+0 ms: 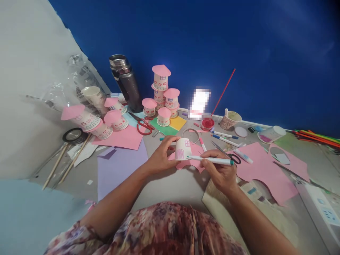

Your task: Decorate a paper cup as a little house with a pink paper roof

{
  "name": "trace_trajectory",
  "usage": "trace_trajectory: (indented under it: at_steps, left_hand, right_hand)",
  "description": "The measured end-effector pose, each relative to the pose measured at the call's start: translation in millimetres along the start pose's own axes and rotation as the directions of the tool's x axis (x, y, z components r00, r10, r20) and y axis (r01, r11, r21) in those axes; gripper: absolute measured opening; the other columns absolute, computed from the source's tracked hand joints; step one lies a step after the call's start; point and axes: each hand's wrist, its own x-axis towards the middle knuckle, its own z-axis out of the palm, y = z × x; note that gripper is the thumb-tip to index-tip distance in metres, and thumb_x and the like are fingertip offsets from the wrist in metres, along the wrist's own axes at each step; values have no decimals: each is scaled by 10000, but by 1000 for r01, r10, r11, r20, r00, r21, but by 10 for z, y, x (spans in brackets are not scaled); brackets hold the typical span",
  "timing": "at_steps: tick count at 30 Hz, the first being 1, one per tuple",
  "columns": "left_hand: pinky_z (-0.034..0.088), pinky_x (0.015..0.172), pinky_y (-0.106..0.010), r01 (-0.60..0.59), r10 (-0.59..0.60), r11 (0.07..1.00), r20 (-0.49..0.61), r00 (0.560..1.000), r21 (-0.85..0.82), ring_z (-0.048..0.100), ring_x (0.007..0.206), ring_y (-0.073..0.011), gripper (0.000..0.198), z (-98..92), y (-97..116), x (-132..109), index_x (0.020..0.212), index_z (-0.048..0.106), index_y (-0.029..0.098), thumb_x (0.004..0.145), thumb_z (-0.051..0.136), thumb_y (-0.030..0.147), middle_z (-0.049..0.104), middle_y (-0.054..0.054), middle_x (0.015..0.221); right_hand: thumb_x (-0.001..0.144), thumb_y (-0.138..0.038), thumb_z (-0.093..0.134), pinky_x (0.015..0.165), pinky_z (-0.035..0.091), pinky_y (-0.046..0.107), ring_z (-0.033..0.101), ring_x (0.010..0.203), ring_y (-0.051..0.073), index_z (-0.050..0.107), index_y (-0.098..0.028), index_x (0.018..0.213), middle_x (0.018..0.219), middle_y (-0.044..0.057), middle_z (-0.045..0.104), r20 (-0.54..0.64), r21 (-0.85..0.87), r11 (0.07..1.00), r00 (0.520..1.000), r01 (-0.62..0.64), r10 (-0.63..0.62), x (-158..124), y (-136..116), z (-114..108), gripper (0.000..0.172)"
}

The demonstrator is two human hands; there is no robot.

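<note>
My left hand (162, 156) grips the left side of an upside-down white paper cup (182, 149). A purple window and a purple striped door are drawn on that cup. In my right hand (219, 171) is a white marker (212, 160) with a green end, held like a pen. Its green tip meets or nearly meets the cup's lower right side. Cut pink paper (190, 163) lies beneath the cup, and a roll of tape (191, 131) sits just behind it. To the right of the roll is a pink-capped marker (202, 144).
Several decorated paper-cup houses with pink roofs (161, 71) stand at the back, some stacked. A dark flask (127, 85) is beside them. Red-handled scissors (143, 126), black-handled scissors (233, 157), purple paper (122, 170), a red container (207, 124) and a power strip (318, 202) lie around.
</note>
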Motion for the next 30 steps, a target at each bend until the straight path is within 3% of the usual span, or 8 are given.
trace_trajectory:
  at_steps: [10, 16, 25, 30]
  left_hand:
    - [563, 1091, -475, 10, -10, 1000, 23, 1000, -6, 533, 1401, -323, 773, 10, 19, -7, 1450, 511, 278, 766, 867, 311, 507, -129, 1503]
    - [565, 1095, -475, 7, -7, 1000, 22, 1000, 5, 548, 1396, -326, 774, 9, 25, -17, 1464, 517, 292, 761, 840, 263, 526, -120, 1493]
    - [560, 1099, -468, 5, -6, 1000, 46, 999, 8, 539, 1399, -323, 770, 6, 42, -9, 1462, 519, 282, 772, 861, 297, 527, -119, 1483]
    - [555, 1102, -485, 1, 0, 1000, 36, 999, -7, 534, 1408, -330, 775, 8, 33, -20, 1465, 515, 292, 763, 839, 234, 524, -120, 1495]
  right_hand:
    - [943, -206, 696, 581, 547, 268, 704, 626, 167, 742, -251, 919, 757, 6, 757, 61, -53, 995, 995, 83, -80, 21, -4, 4, 69]
    - [967, -263, 694, 578, 560, 292, 712, 637, 182, 743, -262, 927, 776, 22, 766, 49, -59, 996, 997, 67, -64, 27, 22, 12, 63]
    - [977, -277, 686, 578, 538, 268, 682, 608, 158, 727, -222, 911, 734, 16, 744, 130, -14, 997, 989, 78, -76, 43, 1, -6, 94]
    - [982, -317, 679, 595, 552, 290, 695, 635, 175, 735, -227, 911, 753, 31, 751, 88, -55, 997, 995, 56, -51, 36, 25, -4, 128]
